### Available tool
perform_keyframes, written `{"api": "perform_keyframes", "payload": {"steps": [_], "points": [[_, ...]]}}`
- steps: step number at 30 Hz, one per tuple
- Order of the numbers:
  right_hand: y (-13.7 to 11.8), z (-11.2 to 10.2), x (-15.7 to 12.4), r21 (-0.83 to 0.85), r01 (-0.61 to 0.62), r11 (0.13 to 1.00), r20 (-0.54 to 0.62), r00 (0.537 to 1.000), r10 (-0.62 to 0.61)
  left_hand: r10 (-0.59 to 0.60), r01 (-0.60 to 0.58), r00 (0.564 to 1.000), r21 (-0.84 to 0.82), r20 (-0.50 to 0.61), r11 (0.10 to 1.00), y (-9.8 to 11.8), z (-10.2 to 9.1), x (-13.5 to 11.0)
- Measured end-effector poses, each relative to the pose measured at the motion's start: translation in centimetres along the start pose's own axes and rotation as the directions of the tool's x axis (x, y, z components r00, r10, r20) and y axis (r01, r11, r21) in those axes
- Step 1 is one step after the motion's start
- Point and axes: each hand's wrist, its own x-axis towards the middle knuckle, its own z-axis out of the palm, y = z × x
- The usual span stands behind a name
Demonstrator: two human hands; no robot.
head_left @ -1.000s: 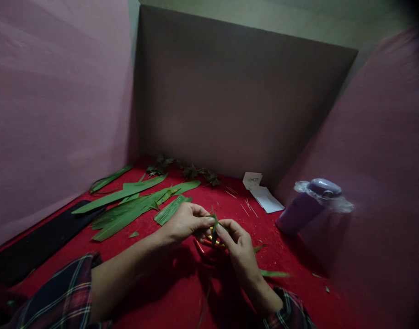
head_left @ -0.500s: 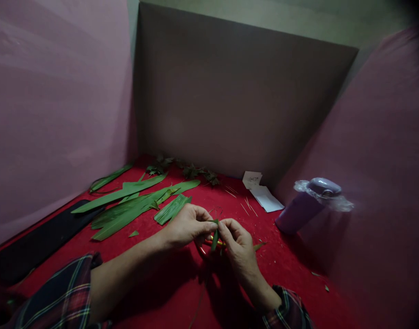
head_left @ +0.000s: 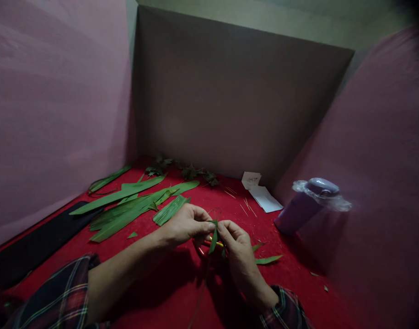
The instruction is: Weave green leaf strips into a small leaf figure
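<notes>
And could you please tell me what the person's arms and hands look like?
The left sleeve and right sleeve are dark plaid with red and pale lines, both ending short of the hands. The left hand and right hand wear no gloves.

Leaf strip (head_left: 213, 241) and red-and-yellow object (head_left: 219, 245) partly hidden, sleeves (head_left: 70, 290) cropped below, card writing (head_left: 252, 179) illegible
</notes>
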Motion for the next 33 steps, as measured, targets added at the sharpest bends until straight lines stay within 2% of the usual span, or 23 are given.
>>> {"api": "perform_keyframes", "payload": {"steps": [6,9,12,22,28,33], "points": [[-0.38,-0.31,0.32,-0.109,0.151,0.983,-0.094,0.982,-0.161,-0.004,0.004,1.000,0.001,-0.023,1.000,0.11,-0.16,-0.01],[-0.45,-0.27,0.30,-0.126,0.134,0.983,-0.105,0.983,-0.147,-0.008,0.008,1.000,-0.015,-0.010,1.000,-0.02,-0.23,0.11],[-0.22,-0.21,0.17,-0.130,0.106,0.986,-0.061,0.991,-0.115,0.003,-0.003,1.000,-0.012,-0.023,1.000,-0.19,-0.15,0.24],[0.00,-0.13,-0.06,-0.146,0.122,0.982,0.049,0.992,-0.116,0.028,-0.027,0.996,0.018,-0.081,0.999,0.04,0.44,0.15],[0.14,-0.26,0.09,-0.184,0.143,0.972,0.021,0.990,-0.142,0.038,-0.035,0.991,0.026,-0.129,0.999,-0.43,0.49,0.37],[-0.03,-0.26,0.00,-0.187,0.161,0.969,0.012,0.987,-0.162,0.058,-0.058,0.990,0.005,-0.127,0.998,-0.36,0.46,0.34]]}}
